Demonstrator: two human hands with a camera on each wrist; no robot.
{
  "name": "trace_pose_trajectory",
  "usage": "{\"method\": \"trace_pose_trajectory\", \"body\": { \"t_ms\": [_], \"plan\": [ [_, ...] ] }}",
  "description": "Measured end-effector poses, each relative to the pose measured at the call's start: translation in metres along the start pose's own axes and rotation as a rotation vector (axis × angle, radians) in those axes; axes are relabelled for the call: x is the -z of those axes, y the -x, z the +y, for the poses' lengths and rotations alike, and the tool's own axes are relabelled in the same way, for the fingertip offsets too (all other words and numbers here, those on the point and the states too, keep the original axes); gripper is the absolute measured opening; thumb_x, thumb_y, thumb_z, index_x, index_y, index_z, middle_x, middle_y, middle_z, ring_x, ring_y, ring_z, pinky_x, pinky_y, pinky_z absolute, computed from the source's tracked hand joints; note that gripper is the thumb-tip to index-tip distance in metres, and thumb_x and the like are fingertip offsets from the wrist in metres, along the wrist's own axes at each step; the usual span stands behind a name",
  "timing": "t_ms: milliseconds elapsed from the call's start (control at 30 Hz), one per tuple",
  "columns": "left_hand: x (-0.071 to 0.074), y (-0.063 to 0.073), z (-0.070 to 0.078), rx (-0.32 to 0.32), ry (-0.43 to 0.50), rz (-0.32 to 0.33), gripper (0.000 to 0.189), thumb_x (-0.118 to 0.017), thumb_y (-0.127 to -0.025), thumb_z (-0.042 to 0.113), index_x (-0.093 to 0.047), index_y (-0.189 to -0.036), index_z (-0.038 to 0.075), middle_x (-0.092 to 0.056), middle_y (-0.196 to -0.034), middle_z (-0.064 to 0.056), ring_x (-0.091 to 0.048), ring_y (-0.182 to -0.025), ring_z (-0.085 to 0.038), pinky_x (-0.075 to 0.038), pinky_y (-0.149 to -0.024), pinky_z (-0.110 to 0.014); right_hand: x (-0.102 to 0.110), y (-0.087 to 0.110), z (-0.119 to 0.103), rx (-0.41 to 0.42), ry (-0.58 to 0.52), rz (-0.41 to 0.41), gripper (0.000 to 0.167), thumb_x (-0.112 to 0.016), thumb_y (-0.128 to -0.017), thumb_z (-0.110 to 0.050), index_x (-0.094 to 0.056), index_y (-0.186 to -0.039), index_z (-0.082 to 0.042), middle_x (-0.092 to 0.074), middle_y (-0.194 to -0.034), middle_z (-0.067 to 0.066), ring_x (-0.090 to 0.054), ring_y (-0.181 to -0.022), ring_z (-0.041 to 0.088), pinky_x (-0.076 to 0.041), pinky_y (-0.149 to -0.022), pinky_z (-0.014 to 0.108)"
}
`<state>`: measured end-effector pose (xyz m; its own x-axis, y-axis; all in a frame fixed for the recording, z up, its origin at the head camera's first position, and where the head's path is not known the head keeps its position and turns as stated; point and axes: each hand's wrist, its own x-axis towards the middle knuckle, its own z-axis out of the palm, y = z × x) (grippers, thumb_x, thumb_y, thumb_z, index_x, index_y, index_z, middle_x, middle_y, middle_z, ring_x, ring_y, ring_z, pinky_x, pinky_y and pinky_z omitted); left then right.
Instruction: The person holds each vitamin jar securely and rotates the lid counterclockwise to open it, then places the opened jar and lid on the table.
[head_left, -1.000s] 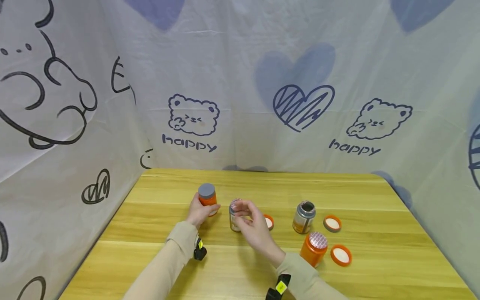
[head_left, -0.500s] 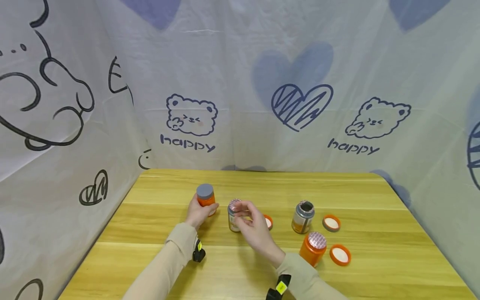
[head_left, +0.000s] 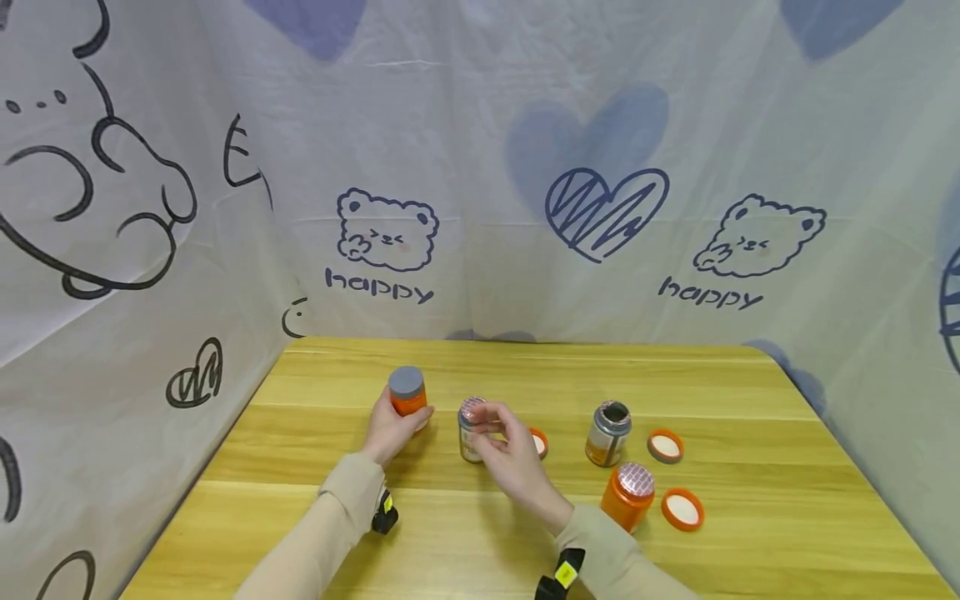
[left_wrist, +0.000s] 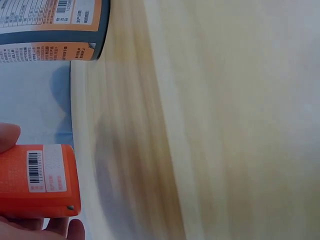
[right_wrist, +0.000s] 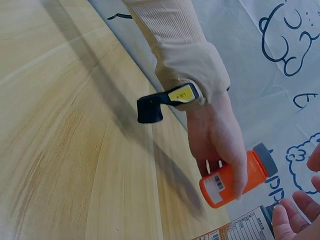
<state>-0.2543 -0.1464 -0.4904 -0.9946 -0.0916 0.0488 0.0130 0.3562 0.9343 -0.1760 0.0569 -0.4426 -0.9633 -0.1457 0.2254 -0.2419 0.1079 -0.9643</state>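
My left hand [head_left: 392, 432] grips an orange bottle [head_left: 408, 404] with a grey cap, at the left of the table. In the right wrist view this bottle [right_wrist: 232, 182] is tilted and appears raised, its shadow lying apart on the wood. Just right of it stands a grey bottle [head_left: 467, 442] with a foil-sealed top and no cap. My right hand [head_left: 512, 458] hovers over that grey bottle's right side, fingers loosely bent, with nothing in its grasp. Whether a fingertip touches the bottle cannot be told. An orange-rimmed lid [head_left: 538, 443] is partly hidden behind the right hand.
Further right stand an open grey bottle [head_left: 607, 437] and an orange bottle [head_left: 627, 500] with a foil seal. Two lids, one grey-sided [head_left: 665, 447] and one orange [head_left: 682, 509], lie beside them, white inner faces up. A printed curtain [head_left: 480, 275] borders the wooden table.
My left hand has shifted slightly left, carrying the orange bottle away from the grey one. The right hand and the other bottles have stayed put.
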Motion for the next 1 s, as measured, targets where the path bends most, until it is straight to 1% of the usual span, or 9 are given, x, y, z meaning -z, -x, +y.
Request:
{"method": "trace_pose_trajectory", "body": {
  "t_ms": [167, 333, 500, 567, 667, 800, 867, 1000],
  "plan": [
    [0.012, 0.011, 0.002, -0.039, -0.038, -0.033, 0.06, -0.073, -0.089, 0.011, -0.044, -0.141, 0.004, -0.058, -0.131, -0.021, -0.058, -0.12, -0.036, -0.047, -0.104, -0.053, 0.001, 0.002, -0.001, -0.002, 0.003, -0.004, 0.028, -0.058, -0.091, 0.003, -0.06, -0.119, 0.003, -0.063, -0.121, 0.022, -0.062, -0.111, 0.036, -0.052, -0.087, 0.019],
    [0.027, 0.024, 0.002, -0.082, -0.05, -0.084, 0.057, -0.073, -0.088, 0.01, -0.046, -0.138, 0.005, -0.06, -0.128, -0.019, -0.06, -0.115, -0.032, -0.049, -0.1, -0.046, 0.002, 0.003, 0.001, 0.009, 0.032, -0.008, 0.027, -0.058, -0.092, 0.004, -0.06, -0.119, 0.003, -0.064, -0.119, 0.023, -0.062, -0.11, 0.037, -0.053, -0.085, 0.019],
    [0.038, 0.037, 0.002, -0.141, -0.072, -0.143, 0.053, -0.074, -0.087, 0.009, -0.049, -0.134, 0.005, -0.063, -0.121, -0.018, -0.061, -0.105, -0.025, -0.049, -0.093, -0.038, 0.004, 0.006, 0.001, 0.007, 0.046, -0.021, 0.026, -0.058, -0.093, 0.003, -0.06, -0.119, 0.002, -0.063, -0.119, 0.021, -0.063, -0.109, 0.034, -0.053, -0.085, 0.02],
    [0.039, 0.042, 0.003, -0.16, -0.082, -0.17, 0.053, -0.074, -0.087, 0.008, -0.05, -0.134, 0.005, -0.064, -0.119, -0.017, -0.061, -0.103, -0.024, -0.049, -0.093, -0.038, 0.006, 0.007, 0.001, 0.007, 0.047, -0.028, 0.026, -0.058, -0.093, 0.003, -0.06, -0.119, 0.002, -0.063, -0.12, 0.021, -0.063, -0.11, 0.034, -0.053, -0.086, 0.02],
    [0.04, 0.052, 0.004, -0.188, -0.117, -0.213, 0.057, -0.075, -0.087, 0.01, -0.049, -0.137, 0.008, -0.064, -0.12, -0.014, -0.061, -0.105, -0.023, -0.049, -0.094, -0.04, 0.007, 0.009, 0.001, 0.017, 0.049, -0.035, 0.027, -0.059, -0.093, 0.002, -0.059, -0.121, 0.003, -0.062, -0.121, 0.022, -0.063, -0.11, 0.035, -0.053, -0.086, 0.02],
    [0.036, 0.063, 0.004, -0.246, -0.158, -0.26, 0.06, -0.076, -0.085, 0.01, -0.048, -0.139, 0.012, -0.064, -0.12, -0.011, -0.06, -0.105, -0.022, -0.05, -0.093, -0.041, 0.009, 0.01, 0.002, 0.021, 0.074, -0.032, 0.027, -0.06, -0.094, 0.001, -0.059, -0.121, 0.001, -0.063, -0.12, 0.022, -0.063, -0.11, 0.036, -0.053, -0.084, 0.019],
    [0.034, 0.068, 0.004, -0.283, -0.173, -0.283, 0.061, -0.076, -0.084, 0.007, -0.049, -0.138, 0.013, -0.065, -0.12, -0.009, -0.06, -0.104, -0.02, -0.05, -0.092, -0.039, 0.01, 0.011, 0.002, 0.019, 0.107, -0.034, 0.028, -0.06, -0.095, 0.0, -0.059, -0.122, 0.0, -0.064, -0.119, 0.022, -0.064, -0.109, 0.034, -0.052, -0.082, 0.019],
    [0.027, 0.077, 0.005, -0.362, -0.209, -0.33, 0.06, -0.077, -0.082, 0.005, -0.051, -0.135, 0.014, -0.067, -0.115, -0.005, -0.061, -0.098, -0.015, -0.05, -0.088, -0.033, 0.012, 0.014, 0.005, 0.037, 0.195, -0.045, 0.029, -0.06, -0.096, -0.005, -0.059, -0.125, -0.003, -0.065, -0.115, 0.018, -0.064, -0.102, 0.026, -0.052, -0.079, 0.021]
  ]
}}
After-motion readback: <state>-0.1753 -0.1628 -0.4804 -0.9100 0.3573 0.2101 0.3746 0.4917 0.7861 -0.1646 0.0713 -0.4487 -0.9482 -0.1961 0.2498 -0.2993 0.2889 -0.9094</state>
